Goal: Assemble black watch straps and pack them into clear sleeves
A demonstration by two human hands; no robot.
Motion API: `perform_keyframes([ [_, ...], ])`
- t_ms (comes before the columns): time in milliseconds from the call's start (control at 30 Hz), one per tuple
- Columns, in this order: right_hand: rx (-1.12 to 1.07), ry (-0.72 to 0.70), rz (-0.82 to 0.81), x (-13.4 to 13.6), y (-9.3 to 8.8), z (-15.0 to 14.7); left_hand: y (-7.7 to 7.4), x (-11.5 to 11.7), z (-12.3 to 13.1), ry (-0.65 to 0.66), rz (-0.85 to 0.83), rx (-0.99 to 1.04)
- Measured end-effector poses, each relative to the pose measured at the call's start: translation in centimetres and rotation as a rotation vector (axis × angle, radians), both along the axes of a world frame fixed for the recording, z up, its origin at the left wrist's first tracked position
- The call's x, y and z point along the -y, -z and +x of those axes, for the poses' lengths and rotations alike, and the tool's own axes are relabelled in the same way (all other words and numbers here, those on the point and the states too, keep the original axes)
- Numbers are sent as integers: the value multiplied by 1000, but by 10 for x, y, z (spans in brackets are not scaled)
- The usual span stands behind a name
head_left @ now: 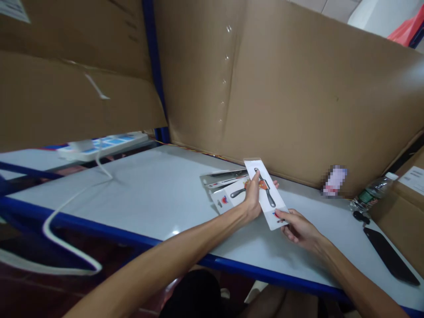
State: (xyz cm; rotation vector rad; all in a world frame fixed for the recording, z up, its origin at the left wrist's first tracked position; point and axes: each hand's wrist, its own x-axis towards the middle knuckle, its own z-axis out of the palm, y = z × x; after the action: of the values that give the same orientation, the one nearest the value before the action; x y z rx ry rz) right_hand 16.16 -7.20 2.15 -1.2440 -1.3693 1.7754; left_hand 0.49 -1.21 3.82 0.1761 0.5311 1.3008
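Observation:
A long white card pack (pixel 266 194) is tilted above the table. On its face is a tool with two dark curved handles and an orange middle, largely covered by my fingers. My left hand (pixel 253 198) is closed around the pack's middle, thumb across the front. At its lower end my right hand (pixel 300 227) pinches the corner between thumb and fingers. Behind and left of my left hand lie several similar card packs (pixel 220 198), fanned over one another. The nearest of them shows a dark handle and a hang hole.
The white table (pixel 155 176) has a blue front edge. Cardboard walls (pixel 281 88) rise behind. On the right are a plastic bottle (pixel 374 192), a small black object (pixel 361 217), a dark flat slab (pixel 391 256) and a blurred-out item. A white cable (pixel 53 216) and power strip (pixel 102 146) are left.

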Motion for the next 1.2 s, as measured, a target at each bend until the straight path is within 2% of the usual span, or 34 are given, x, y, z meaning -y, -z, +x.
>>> perform_keyframes([
  [67, -13, 2, 18, 1, -1, -2, 2, 6, 7, 20, -27, -50],
  [167, -39, -41, 71, 2, -2, -4, 1, 4, 2, 61, -39, -83],
  [333, -51, -55, 290, 0, -2, -3, 0, -8, -15, 108, -22, -73],
  [533, 67, -17, 394, -5, 4, -7, 6, -13, -14, 51, -23, -32],
  [700, 44, 20, 344, -2, 8, -10, 11, -12, -9, 66, -13, -42],
  [900, -67, 59, 207, 3, 0, -10, 12, -7, -6, 59, 4, -54],
  [1200, -39, 95, 134, 4, 3, -9, 11, -6, -1, 74, 25, -78],
])
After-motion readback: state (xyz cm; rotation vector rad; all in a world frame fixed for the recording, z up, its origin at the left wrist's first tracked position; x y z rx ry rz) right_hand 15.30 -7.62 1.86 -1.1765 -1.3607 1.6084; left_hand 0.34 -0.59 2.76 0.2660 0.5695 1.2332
